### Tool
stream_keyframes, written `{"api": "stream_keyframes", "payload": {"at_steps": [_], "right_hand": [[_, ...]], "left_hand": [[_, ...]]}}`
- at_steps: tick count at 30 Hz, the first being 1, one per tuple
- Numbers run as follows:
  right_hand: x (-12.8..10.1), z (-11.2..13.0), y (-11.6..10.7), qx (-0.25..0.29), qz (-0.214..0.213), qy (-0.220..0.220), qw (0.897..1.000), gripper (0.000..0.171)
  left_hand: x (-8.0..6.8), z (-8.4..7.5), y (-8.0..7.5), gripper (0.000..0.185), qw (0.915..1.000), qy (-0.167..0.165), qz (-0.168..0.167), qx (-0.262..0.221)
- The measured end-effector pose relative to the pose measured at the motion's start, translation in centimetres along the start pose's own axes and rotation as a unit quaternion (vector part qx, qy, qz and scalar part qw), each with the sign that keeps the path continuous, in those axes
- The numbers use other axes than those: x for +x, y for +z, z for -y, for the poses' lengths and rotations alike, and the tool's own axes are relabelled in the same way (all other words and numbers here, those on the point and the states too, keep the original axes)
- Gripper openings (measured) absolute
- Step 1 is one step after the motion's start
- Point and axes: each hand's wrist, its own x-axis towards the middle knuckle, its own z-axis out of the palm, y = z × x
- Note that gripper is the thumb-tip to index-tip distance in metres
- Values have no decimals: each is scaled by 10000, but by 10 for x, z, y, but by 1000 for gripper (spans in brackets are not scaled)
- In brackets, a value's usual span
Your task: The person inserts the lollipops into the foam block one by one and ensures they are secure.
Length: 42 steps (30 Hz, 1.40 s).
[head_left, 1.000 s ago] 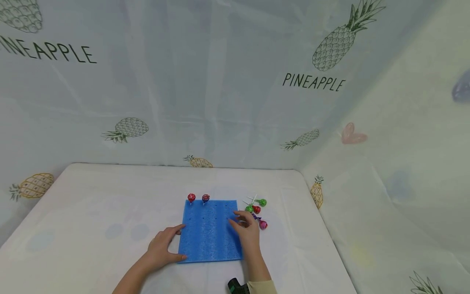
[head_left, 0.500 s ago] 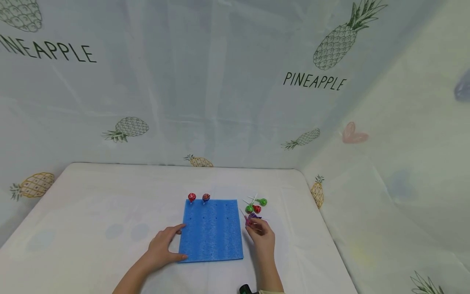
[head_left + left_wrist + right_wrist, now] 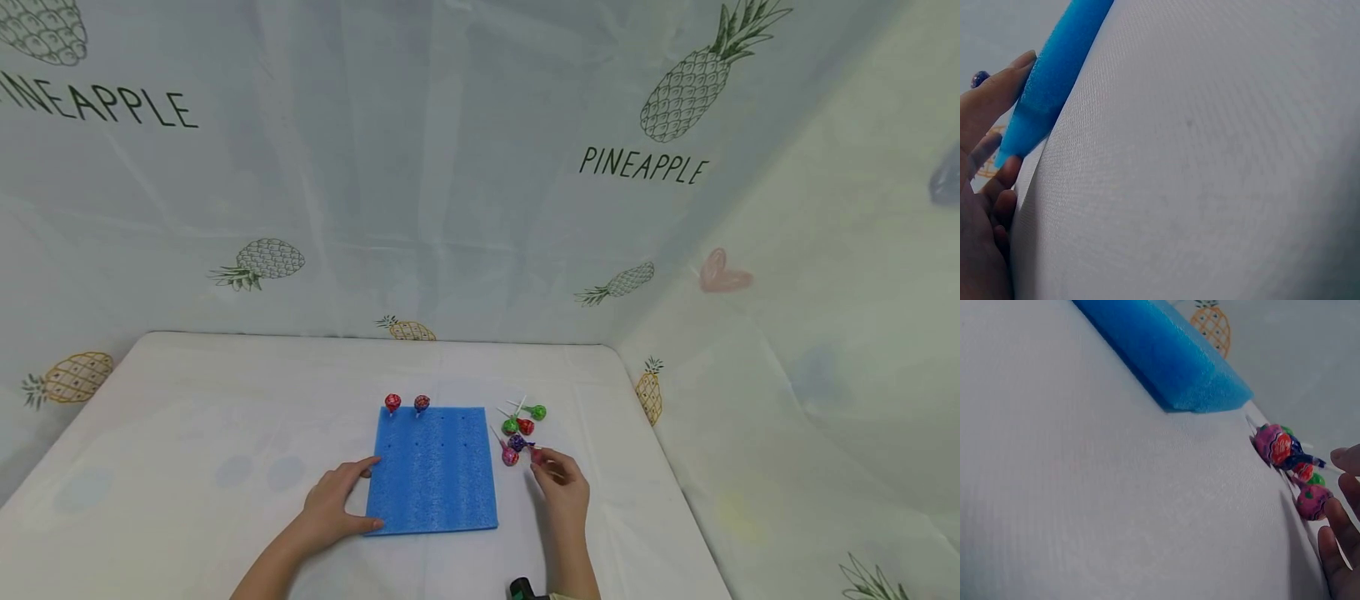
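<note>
A square blue foam board point(image 3: 432, 475) with small holes lies on the table. My left hand point(image 3: 330, 504) spreads thumb and index finger along its left side, tips touching the edge and near corner. Two lollipops stick up at the far edge, one red point(image 3: 392, 402) and one dark red point(image 3: 422, 403). To the right, my right hand point(image 3: 564, 492) has its fingertips at a pink lollipop point(image 3: 1314, 502); whether they pinch it is unclear. Beside it lie another pink lollipop point(image 3: 510, 457) and a purple one point(image 3: 517, 442).
Two green lollipops, one at the far right point(image 3: 537, 412) and one closer point(image 3: 510, 426), lie with a red one point(image 3: 527, 427) right of the board. A cloth printed with pineapples point(image 3: 360, 167) hangs behind the white table point(image 3: 247, 417).
My right hand has moved right, from the board's right edge past one pink lollipop to the other. That first pink lollipop now lies uncovered on the table. The left hand stays put.
</note>
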Motion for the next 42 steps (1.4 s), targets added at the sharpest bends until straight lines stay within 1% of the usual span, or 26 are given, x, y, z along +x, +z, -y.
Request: {"api": "stream_keyframes", "payload": {"at_steps": [5, 9, 14, 17, 25, 29, 37, 42], "right_hand": [[2, -6, -1, -68, -145, 27, 9999, 25], [4, -8, -1, 51, -196, 50, 9998, 23], [5, -12, 1, -72, -327, -202, 9992, 21], [6, -12, 3, -267, -409, -274, 9984, 20], [9, -9, 9, -731, -551, -120, 9957, 17], [11, -8, 11, -952, -524, 17, 9941, 16], [14, -9, 12, -1143, -482, 273, 9919, 17], [14, -11, 12, -1195, -468, 216, 9915, 18]], "left_hand": [[0, 1, 0, 96, 10000, 8, 22, 18], [0, 1, 1, 96, 10000, -17, 19, 24], [0, 0, 1, 97, 10000, -84, 34, 30], [0, -1, 1, 97, 9999, -95, 26, 25], [0, -1, 1, 98, 9999, -127, 27, 34], [0, -1, 1, 97, 9999, -144, 50, 23], [0, -2, 0, 96, 9999, -111, 36, 12], [0, -2, 1, 97, 9999, -107, 20, 18]]}}
